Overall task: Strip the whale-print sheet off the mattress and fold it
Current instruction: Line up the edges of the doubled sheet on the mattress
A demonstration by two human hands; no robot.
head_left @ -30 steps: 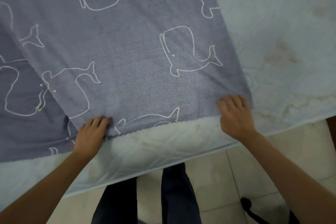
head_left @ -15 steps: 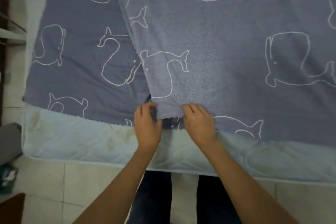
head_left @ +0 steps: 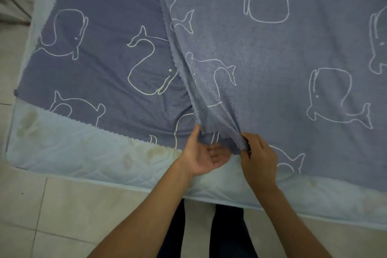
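Here, in the head view, your right hand [head_left: 259, 159] pinches the bunched, scalloped corner of the whale-print sheet [head_left: 272, 58] at the lower centre of the frame. Your left hand [head_left: 204, 155] lies palm up just beside it, with relaxed fingers under that corner and the thumb against the fabric. The sheet is doubled: its upper layer fills the centre and right, its lower layer lies flat at the left. Both rest on the pale, stained, quilted mattress [head_left: 73, 153]. The tiled floor [head_left: 73, 216] and your dark trouser legs [head_left: 226, 232] fill the bottom.
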